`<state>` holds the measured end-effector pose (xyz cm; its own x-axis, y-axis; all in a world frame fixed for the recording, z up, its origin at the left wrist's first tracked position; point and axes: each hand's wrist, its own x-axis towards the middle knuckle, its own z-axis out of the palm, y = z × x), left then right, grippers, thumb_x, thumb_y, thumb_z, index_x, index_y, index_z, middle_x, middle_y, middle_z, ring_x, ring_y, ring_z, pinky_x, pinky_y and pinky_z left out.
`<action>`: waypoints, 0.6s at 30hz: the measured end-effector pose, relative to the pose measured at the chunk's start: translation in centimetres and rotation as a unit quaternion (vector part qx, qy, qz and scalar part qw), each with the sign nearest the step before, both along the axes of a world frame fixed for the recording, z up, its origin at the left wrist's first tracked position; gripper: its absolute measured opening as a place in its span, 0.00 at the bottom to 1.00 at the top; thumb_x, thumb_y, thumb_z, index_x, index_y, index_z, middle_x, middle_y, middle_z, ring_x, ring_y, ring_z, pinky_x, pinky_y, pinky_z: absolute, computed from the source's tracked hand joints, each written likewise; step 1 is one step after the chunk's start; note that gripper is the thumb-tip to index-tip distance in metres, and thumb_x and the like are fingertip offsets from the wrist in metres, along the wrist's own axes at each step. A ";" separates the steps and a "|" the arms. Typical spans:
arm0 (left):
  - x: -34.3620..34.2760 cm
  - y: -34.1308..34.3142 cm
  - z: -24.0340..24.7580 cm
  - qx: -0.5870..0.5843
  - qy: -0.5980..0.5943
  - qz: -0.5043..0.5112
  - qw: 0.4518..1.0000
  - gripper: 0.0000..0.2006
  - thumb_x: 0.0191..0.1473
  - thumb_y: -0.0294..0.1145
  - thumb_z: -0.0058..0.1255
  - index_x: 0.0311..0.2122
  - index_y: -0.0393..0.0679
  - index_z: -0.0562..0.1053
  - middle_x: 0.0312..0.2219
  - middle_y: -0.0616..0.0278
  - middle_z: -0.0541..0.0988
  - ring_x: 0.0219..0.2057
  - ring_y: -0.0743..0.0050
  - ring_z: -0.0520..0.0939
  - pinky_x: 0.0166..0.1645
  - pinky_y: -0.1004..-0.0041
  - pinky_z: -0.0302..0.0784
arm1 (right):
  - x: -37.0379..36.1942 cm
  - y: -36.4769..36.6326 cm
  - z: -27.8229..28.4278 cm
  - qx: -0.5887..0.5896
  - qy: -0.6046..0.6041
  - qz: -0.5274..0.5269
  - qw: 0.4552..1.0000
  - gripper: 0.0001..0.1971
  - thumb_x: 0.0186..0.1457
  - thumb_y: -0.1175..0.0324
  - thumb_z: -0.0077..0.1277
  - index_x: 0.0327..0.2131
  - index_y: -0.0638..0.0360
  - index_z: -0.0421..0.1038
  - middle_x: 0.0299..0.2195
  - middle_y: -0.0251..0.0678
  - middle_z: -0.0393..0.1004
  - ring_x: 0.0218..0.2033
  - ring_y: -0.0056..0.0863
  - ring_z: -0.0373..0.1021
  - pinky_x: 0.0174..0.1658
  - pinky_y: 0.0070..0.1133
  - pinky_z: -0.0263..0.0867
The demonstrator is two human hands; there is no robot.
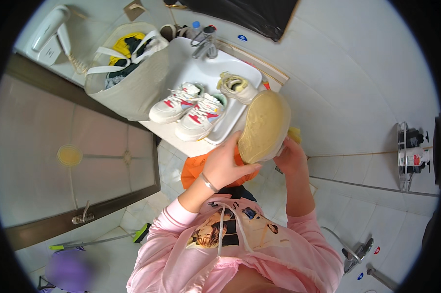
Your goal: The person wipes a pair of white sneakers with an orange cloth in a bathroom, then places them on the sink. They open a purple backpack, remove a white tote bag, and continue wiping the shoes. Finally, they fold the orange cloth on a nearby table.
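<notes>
We clasp one yellow-soled pale shoe, left hand and right hand gripping opposite sides, near white basin. We count two white-and-red sneakers, one cream shoe; blue sticker illegible.

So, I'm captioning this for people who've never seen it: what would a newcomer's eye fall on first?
Probably the shoe held between the left hand and right hand, just above and right of the picture's middle, its broad yellowish sole toward the camera. Next, the white-and-red sneakers at the white sink's front left, and the off-white bag left of them, bright yellow cloth showing at its top.
</notes>
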<state>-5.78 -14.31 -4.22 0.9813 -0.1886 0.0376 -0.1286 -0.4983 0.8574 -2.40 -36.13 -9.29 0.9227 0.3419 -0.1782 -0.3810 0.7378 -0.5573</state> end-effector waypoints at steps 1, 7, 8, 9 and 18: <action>-0.9 1.5 -0.1 0.017 -0.017 0.037 0.999 0.42 0.39 0.49 0.65 0.55 0.35 0.62 0.39 0.47 0.77 0.42 0.51 0.79 0.45 0.66 0.74 | -0.2 1.2 0.5 -0.002 -0.038 0.015 0.999 0.20 0.58 0.69 0.43 0.54 0.60 0.61 0.52 0.37 0.68 0.53 0.31 0.65 0.54 0.33 0.61; -6.4 14.1 0.2 -0.063 0.115 0.182 0.975 0.31 0.44 0.42 0.64 0.51 0.35 0.68 0.35 0.56 0.77 0.30 0.68 0.81 0.34 0.74 0.75 | -1.0 11.8 2.0 -0.066 -0.019 0.018 0.997 0.24 0.56 0.70 0.46 0.56 0.62 0.59 0.53 0.37 0.68 0.56 0.31 0.63 0.58 0.30 0.56; -7.7 16.2 0.2 -0.067 0.146 0.213 0.964 0.30 0.45 0.42 0.63 0.51 0.36 0.69 0.35 0.57 0.77 0.27 0.71 0.81 0.32 0.75 0.75 | -1.3 14.0 2.1 -0.073 -0.025 0.042 0.996 0.24 0.55 0.71 0.46 0.56 0.63 0.59 0.53 0.37 0.68 0.55 0.31 0.63 0.58 0.29 0.56; -8.9 18.2 0.1 -0.053 0.130 0.236 0.961 0.30 0.46 0.42 0.63 0.51 0.35 0.68 0.35 0.57 0.78 0.22 0.74 0.80 0.27 0.76 0.74 | -1.7 16.3 2.2 -0.085 -0.022 0.061 0.994 0.24 0.55 0.71 0.46 0.56 0.63 0.59 0.53 0.37 0.68 0.55 0.31 0.63 0.58 0.29 0.56; -17.6 30.3 -4.5 -0.092 0.098 0.357 0.924 0.30 0.47 0.42 0.62 0.51 0.35 0.69 0.33 0.56 0.80 0.22 0.76 0.75 0.30 0.75 0.73 | -6.7 37.9 -0.6 -0.162 -0.036 0.160 0.973 0.22 0.54 0.78 0.48 0.53 0.62 0.62 0.50 0.38 0.68 0.51 0.28 0.65 0.57 0.25 0.57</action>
